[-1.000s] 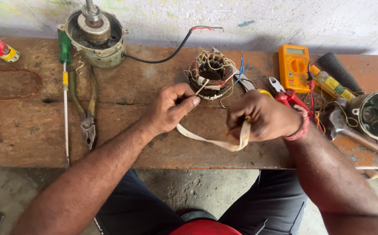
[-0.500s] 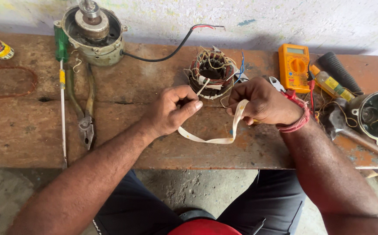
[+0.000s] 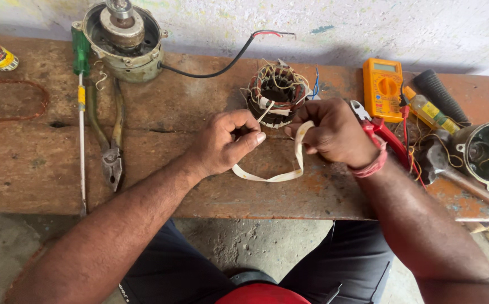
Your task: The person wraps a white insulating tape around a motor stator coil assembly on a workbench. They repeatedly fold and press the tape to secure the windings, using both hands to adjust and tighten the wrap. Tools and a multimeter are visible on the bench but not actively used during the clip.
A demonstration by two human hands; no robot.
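We hold the white tape strip [image 3: 267, 177] slung between left hand [image 3: 222, 143] and right hand [image 3: 334, 132] — both pinching its ends — with the wound stator [image 3: 275, 93] just beyond.

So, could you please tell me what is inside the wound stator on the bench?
The stator has a dark, hollow bore ringed by copper windings with loose wires and white tape. Its near lower edge is covered by the left hand and right hand, which hold a white strip.
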